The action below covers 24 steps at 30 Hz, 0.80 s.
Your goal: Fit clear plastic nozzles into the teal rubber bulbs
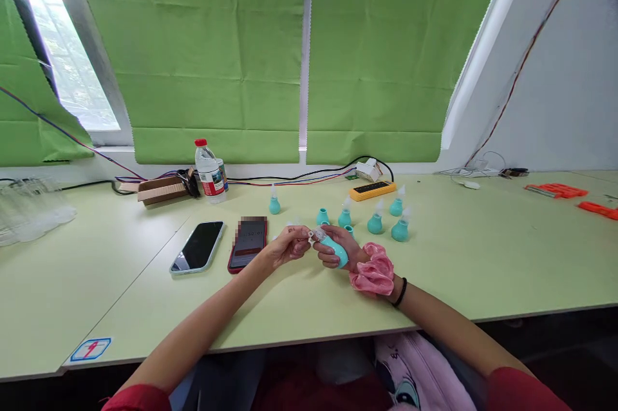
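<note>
My right hand (351, 248) is wrapped around a teal rubber squeeze bulb (337, 252), which lies tilted with its mouth toward my left hand. At that mouth sits a clear plastic part (320, 234). My left hand (292, 245) pinches a small whitish piece (311, 237) right beside it; whether the two parts touch I cannot tell. Behind my hands stand several similar bulbs. Some carry clear pointed nozzles, such as the upright bulb (374, 223) and another bulb (400, 230) to its right. One bulb (322, 216) has an open top. A few pale tips are partly hidden behind my left hand.
Two phones, one light-cased (197, 247) and one red-cased (248, 243), lie left of my hands. Farther back are a water bottle (211, 174), a cardboard box (161, 191), a yellow power strip (372, 191) and cables. Orange tools (556, 190) lie far right; clear plastic (33, 211) far left.
</note>
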Motion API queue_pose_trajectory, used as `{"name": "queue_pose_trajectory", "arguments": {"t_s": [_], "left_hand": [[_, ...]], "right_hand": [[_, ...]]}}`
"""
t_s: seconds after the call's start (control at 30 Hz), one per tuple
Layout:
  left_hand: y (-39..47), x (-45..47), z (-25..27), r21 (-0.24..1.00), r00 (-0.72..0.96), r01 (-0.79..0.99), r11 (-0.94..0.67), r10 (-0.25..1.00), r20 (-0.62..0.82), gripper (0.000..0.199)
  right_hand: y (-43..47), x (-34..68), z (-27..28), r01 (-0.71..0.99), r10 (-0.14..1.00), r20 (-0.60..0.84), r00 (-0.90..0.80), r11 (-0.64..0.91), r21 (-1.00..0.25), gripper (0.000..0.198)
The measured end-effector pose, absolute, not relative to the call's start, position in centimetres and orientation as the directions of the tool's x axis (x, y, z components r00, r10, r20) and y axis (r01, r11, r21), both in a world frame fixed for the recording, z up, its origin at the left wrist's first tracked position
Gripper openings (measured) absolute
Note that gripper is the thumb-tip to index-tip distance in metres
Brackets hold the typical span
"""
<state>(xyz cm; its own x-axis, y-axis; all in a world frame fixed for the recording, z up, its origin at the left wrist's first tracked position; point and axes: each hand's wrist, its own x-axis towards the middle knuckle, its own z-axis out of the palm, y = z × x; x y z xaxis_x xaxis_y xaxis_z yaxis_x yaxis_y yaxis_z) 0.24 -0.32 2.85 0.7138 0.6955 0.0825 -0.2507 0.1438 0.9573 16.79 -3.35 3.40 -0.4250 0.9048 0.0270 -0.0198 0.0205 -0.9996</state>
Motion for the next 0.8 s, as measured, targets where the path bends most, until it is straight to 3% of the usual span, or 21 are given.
{"name": "queue_pose_trajectory", "arguments": {"t_s": [0.17,0.27,0.37,0.43,0.53,0.67,0.8], "left_hand": [[0.5,-0.4,2.9,0.994,0.711,-0.112,-0.012,0.698,0.088,0.022],[0.9,-0.2,2.3,0.944,0.599,0.172,-0.282,0.791,0.127,0.021],[1.1,0.3,1.5,0.613,0.471,0.553,-0.564,0.819,0.329,0.013],[1.3,0.4,1.0,0.386,0.453,0.711,-0.588,0.802,0.389,0.015],[1.6,0.4,0.5,0.247,0.452,0.802,-0.544,0.823,0.343,0.019],[1.8,0.4,0.3,0.271,0.440,0.795,-0.543,0.823,0.360,0.019],[1.3,0.4,0.9,0.477,0.329,0.679,-0.558,0.812,0.482,0.023]], "right_hand": [[-3.4,16.8,3.8,-0.052,0.887,-0.009,-0.462,-0.038,-0.998,0.032],[-3.7,16.7,3.9,-0.069,0.889,-0.008,-0.459,-0.045,-0.997,0.031],[-3.8,16.6,4.0,-0.090,0.896,0.005,-0.444,-0.039,-0.995,0.031],[-3.9,16.7,4.1,-0.106,0.901,0.019,-0.433,-0.030,-0.994,0.030],[-3.8,16.7,4.2,-0.122,0.907,0.040,-0.419,-0.012,-0.993,0.029],[-3.7,16.5,4.0,-0.117,0.909,0.060,-0.412,0.013,-0.993,0.029],[-3.8,16.1,3.1,-0.078,0.900,0.062,-0.431,0.032,-0.996,0.025]]}}
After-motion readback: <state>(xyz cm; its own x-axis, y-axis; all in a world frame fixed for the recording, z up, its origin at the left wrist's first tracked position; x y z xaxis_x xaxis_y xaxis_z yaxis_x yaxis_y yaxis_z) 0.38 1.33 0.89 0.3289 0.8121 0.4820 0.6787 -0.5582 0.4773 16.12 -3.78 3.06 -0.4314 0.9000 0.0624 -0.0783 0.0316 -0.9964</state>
